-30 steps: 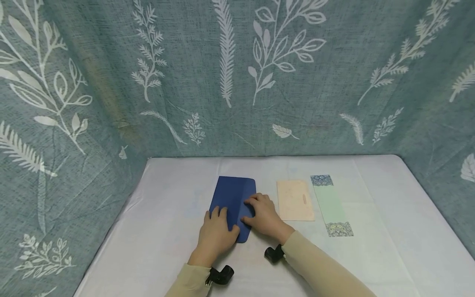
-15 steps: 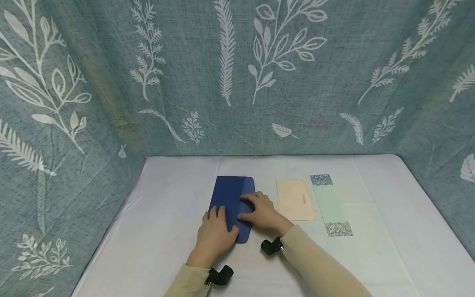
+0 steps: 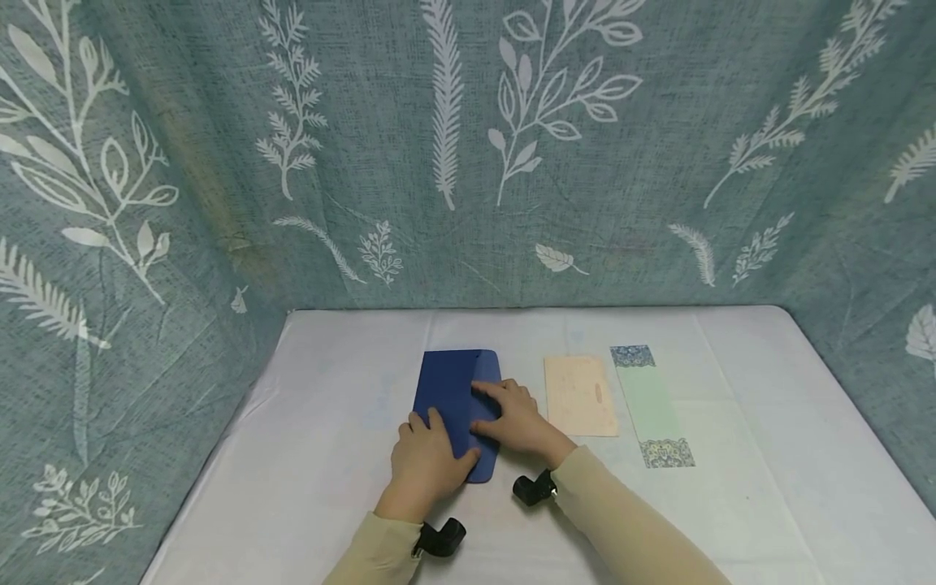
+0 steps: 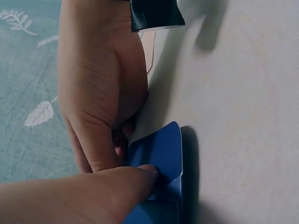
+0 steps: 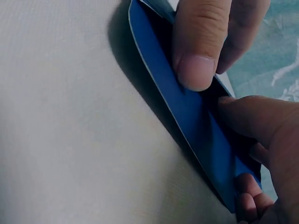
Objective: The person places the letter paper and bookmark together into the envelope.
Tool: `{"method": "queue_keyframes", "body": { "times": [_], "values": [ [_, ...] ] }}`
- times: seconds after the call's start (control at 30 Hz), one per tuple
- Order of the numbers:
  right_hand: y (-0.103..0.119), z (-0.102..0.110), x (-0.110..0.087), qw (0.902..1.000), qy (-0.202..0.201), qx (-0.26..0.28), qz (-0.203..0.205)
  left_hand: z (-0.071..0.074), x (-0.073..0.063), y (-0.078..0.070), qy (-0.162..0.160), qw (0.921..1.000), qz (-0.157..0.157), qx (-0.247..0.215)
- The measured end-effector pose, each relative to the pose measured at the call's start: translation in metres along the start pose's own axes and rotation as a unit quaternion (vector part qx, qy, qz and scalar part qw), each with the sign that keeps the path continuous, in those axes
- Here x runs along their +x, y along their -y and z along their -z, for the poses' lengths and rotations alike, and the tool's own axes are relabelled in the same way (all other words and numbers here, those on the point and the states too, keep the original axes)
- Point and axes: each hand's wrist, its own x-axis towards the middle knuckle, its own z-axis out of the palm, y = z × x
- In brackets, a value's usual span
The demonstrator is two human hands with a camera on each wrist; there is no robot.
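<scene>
A blue envelope (image 3: 446, 375) lies on the table with its flap (image 3: 488, 370) turned out to the right. My left hand (image 3: 426, 463) rests on the lower left of the envelope, fingers stretched over its body and thumb (image 4: 140, 179) pressing near the fold. My right hand (image 3: 519, 418) is on the flap side, index finger and thumb spread along the fold. In the right wrist view, curled fingers (image 5: 250, 189) of this hand grip the envelope's edge. A dark gap shows at the mouth beside my left thumb (image 5: 198, 65).
A cream paper card (image 3: 581, 396) lies to the right of the envelope. Beyond it is a pale green strip (image 3: 651, 402) with patterned ends. A white cloth covers the table (image 3: 322, 406), and a leaf-print curtain (image 3: 409, 162) rises behind and at both sides.
The envelope has shifted slightly left. My right hand has moved a little left onto the fold, and my left thumb has moved right across the flap.
</scene>
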Motion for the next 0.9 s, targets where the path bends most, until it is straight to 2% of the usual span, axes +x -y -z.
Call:
{"method": "queue_keyframes", "body": {
  "times": [0.3, 0.43, 0.67, 0.77, 0.9],
  "values": [
    [-0.001, -0.003, 0.001, 0.9999, -0.009, 0.001, -0.006, 0.007, 0.0, -0.003, 0.022, 0.9991, 0.035, 0.014],
    [-0.002, -0.004, 0.001, 0.9999, -0.015, -0.002, -0.004, 0.006, 0.0, -0.004, 0.022, 0.9989, 0.029, 0.03],
    [-0.001, -0.009, -0.003, 0.999, -0.042, -0.014, 0.001, 0.004, -0.002, -0.004, -0.014, 0.9988, 0.004, 0.047],
    [-0.003, -0.012, -0.006, 0.9979, -0.058, -0.022, 0.018, 0.002, -0.002, -0.003, -0.028, 0.9984, -0.004, 0.05],
    [-0.003, -0.005, -0.014, 0.997, -0.061, 0.004, 0.047, 0.003, -0.003, 0.0, -0.042, 0.9974, -0.008, 0.058]
  ]
}}
